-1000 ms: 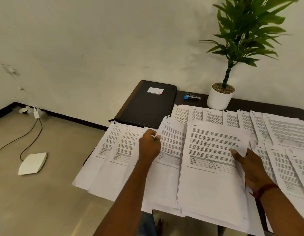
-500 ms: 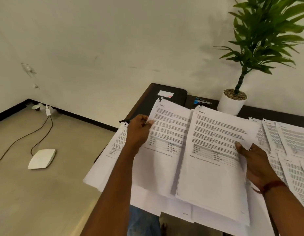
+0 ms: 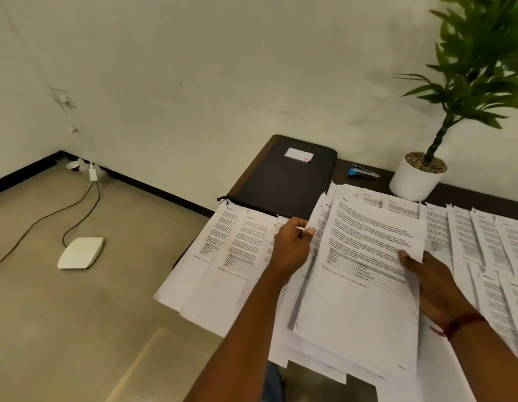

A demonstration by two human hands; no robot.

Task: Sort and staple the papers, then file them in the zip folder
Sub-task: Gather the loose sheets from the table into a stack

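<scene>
Printed white sheets [image 3: 234, 256] lie fanned out across the dark table. My right hand [image 3: 434, 285] grips a stack of papers [image 3: 365, 280] by its right edge, thumb on top. My left hand [image 3: 292, 248] pinches the left edge of a sheet that lies just under that stack. The black zip folder [image 3: 281, 181] with a white label lies shut at the table's far left corner. A blue and silver stapler [image 3: 363, 172] rests behind the papers, to the right of the folder.
A potted plant in a white pot [image 3: 417, 178] stands at the back right against the wall. More overlapping sheets [image 3: 484, 245] cover the table's right side. On the floor at left lie a white flat device [image 3: 81, 253] and cables.
The sheet my left hand lifted beside the stack has come down and slid under the stack in my right hand. The stack has lowered toward the table.
</scene>
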